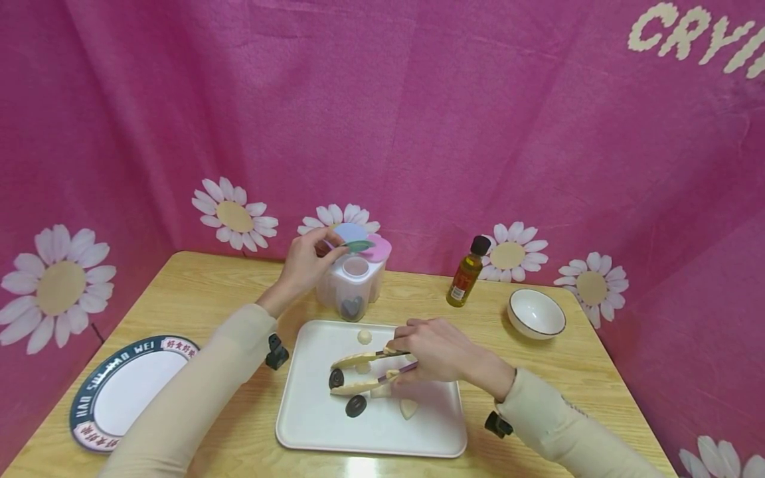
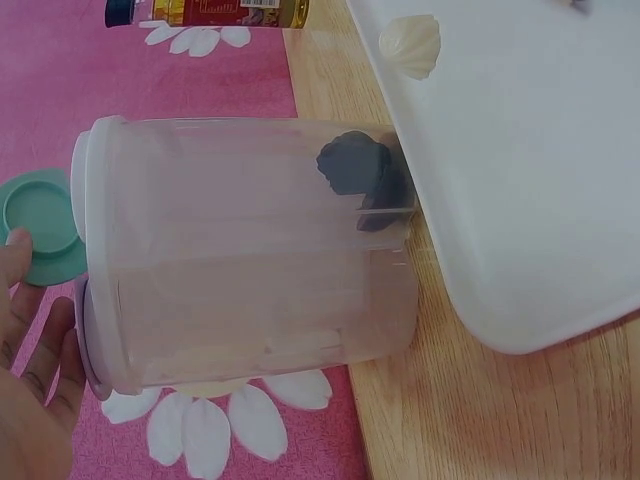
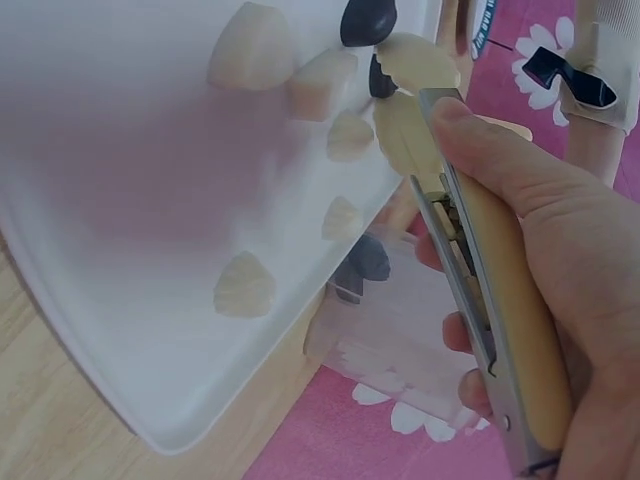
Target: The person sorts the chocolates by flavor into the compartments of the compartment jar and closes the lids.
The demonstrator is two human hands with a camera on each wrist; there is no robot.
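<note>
My left hand [image 1: 303, 262] pinches the edge of a green flip lid [image 1: 358, 245], lifted off the round opening of a clear plastic storage container [image 2: 250, 260]. Dark shell-like pieces [image 2: 355, 165] lie at the container's bottom. Over the white tray [image 1: 317, 431], my right hand [image 1: 439, 352] grips tongs [image 3: 500, 290] with cream-coloured tips. The tips are apart, one on either side of a dark oval piece [image 1: 337, 379] on the tray. A second dark piece [image 1: 356, 405] lies just below the lower tip. Several pale pieces, one a shell shape [image 2: 410, 46], are scattered around.
Blue [image 1: 349, 232] and pink [image 1: 379, 248] lids top the container's other compartments. Behind the tray stand an oil bottle [image 1: 465, 275] and a white bowl [image 1: 536, 314]. A dark-rimmed plate [image 1: 87, 408] lies at the left, partly under my left sleeve. A pink curtain [image 1: 418, 133] hangs behind the table.
</note>
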